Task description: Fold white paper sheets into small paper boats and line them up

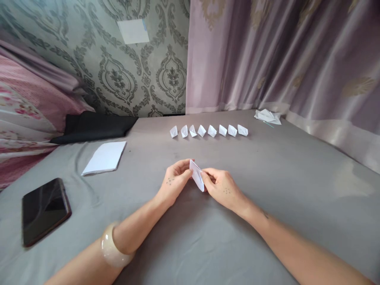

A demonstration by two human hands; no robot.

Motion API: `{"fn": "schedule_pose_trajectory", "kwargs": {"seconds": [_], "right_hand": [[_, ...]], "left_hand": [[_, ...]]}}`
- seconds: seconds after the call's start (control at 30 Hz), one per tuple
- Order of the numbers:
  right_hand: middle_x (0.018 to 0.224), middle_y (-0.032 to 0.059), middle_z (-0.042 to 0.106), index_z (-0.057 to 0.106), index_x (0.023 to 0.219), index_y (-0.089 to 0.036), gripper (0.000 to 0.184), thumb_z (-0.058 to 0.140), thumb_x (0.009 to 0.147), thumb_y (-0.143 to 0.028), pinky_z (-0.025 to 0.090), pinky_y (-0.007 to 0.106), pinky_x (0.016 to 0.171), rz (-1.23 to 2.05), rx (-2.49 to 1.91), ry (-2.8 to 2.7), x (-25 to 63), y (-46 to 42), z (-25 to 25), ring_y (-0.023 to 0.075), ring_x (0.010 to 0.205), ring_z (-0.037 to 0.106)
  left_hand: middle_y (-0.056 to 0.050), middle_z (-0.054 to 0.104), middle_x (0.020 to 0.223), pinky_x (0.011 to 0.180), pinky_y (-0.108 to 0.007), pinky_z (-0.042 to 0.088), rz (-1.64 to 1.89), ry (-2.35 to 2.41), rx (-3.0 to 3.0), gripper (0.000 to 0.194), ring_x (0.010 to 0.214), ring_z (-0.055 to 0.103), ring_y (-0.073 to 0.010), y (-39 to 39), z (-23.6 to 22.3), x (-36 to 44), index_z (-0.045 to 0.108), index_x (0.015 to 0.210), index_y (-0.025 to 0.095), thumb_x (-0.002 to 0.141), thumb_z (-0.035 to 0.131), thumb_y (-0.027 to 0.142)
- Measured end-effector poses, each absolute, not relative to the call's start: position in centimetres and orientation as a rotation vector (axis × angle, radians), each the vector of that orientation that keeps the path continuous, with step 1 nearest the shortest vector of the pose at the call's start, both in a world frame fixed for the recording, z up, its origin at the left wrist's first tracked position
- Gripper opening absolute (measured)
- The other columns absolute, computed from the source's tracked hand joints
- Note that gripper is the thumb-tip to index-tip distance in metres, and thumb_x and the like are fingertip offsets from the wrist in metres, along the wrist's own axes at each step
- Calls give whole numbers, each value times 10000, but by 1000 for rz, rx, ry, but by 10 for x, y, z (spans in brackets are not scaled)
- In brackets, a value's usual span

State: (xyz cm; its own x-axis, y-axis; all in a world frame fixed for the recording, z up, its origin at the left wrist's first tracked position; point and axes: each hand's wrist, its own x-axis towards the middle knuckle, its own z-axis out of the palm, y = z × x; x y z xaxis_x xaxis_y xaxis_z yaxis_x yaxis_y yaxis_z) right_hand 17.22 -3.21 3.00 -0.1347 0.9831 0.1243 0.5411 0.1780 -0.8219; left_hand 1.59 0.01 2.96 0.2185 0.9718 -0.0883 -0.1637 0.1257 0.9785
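Between my hands is a small piece of folded white paper (197,176), tilted and raised a little over the grey cloth. My left hand (177,178) pinches its left edge between thumb and fingers. On the opposite edge, my right hand (222,185) grips it the same way, with the fingertips partly hidden behind the paper. Farther back, a row of several folded white paper boats (211,131) stands on the cloth.
A stack of white paper (105,157) lies at the left, with a dark tablet or phone (44,211) nearer me. Black fabric (95,126) rests along the back left. Crumpled white paper scraps (268,116) sit at the back right by the curtain (243,59).
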Motion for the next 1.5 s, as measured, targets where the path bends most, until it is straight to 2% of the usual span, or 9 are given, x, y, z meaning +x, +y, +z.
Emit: {"fn": "schedule_pose_trajectory", "kwargs": {"seconds": [0.1, 0.3, 0.47, 0.63, 0.83, 1.03, 1.2, 1.27, 1.5], "right_hand": [[581, 3, 623, 656, 783, -176, 341, 413, 923, -370, 353, 228, 474, 793, -1451, -1757, 170, -33, 29, 107, 479, 509], [611, 6, 653, 657, 799, -186, 259, 441, 895, -292, 402, 224, 511, 817, -1403, -1744, 167, -35, 34, 114, 508, 550], [591, -5, 652, 668, 827, -178, 186, 485, 835, -214, 404, 217, 497, 876, -1399, -1742, 167, -33, 31, 114, 506, 560], [572, 5, 635, 654, 702, -177, 269, 478, 863, -300, 380, 220, 456, 855, -1449, -1690, 167, -30, 25, 115, 492, 548], [575, 7, 646, 646, 680, -182, 304, 485, 873, -353, 394, 224, 481, 823, -1488, -1670, 167, -28, 23, 122, 507, 567], [560, 17, 652, 614, 621, -192, 309, 495, 872, -327, 406, 234, 496, 723, -1576, -1711, 164, -30, 25, 128, 493, 580], [792, 25, 723, 675, 910, -206, 187, 506, 863, -268, 488, 250, 653, 626, -1513, -1650, 164, -29, 31, 147, 691, 662], [910, 36, 721, 659, 1036, -203, 235, 520, 849, -234, 500, 251, 705, 590, -1450, -1633, 165, -27, 30, 137, 733, 664], [886, 24, 668, 679, 890, -198, 173, 508, 863, -198, 480, 241, 677, 570, -1364, -1668, 167, -23, 28, 109, 681, 613]], "left_hand": [[-77, 708, 955, 790, -287, 492, 1068, 1021, 1118, 331, 836, 651, -171, -1, 27, 18, 632, 1029, 125, 700, 626, 163], [-63, 699, 791, 564, -205, 440, 979, 1172, 1159, 207, 651, 608, -125, -2, 27, 20, 656, 894, 111, 749, 616, 252], [-45, 681, 730, 581, -219, 455, 1014, 1153, 1205, 177, 631, 606, -129, -3, 23, 20, 647, 856, 116, 761, 610, 261], [-34, 679, 768, 605, -239, 465, 992, 1165, 1370, 179, 671, 617, -145, -7, 20, 19, 650, 895, 146, 788, 573, 267], [30, 565, 601, 514, -208, 354, 846, 1368, 1715, 191, 543, 494, -98, -15, 28, 20, 625, 803, 175, 844, 486, 300], [55, 523, 586, 510, -200, 326, 822, 1433, 1834, 162, 521, 450, -93, -16, 29, 21, 598, 928, 202, 845, 477, 272], [44, 547, 605, 527, -196, 346, 813, 1325, 1757, 156, 543, 479, -91, -15, 30, 21, 596, 893, 189, 852, 486, 292], [42, 550, 608, 528, -196, 345, 808, 1297, 1738, 159, 545, 477, -89, -16, 31, 21, 602, 892, 185, 851, 491, 292], [45, 513, 587, 518, -203, 328, 826, 1283, 1705, 194, 535, 446, -87, -19, 34, 25, 626, 915, 172, 849, 495, 299]]}}
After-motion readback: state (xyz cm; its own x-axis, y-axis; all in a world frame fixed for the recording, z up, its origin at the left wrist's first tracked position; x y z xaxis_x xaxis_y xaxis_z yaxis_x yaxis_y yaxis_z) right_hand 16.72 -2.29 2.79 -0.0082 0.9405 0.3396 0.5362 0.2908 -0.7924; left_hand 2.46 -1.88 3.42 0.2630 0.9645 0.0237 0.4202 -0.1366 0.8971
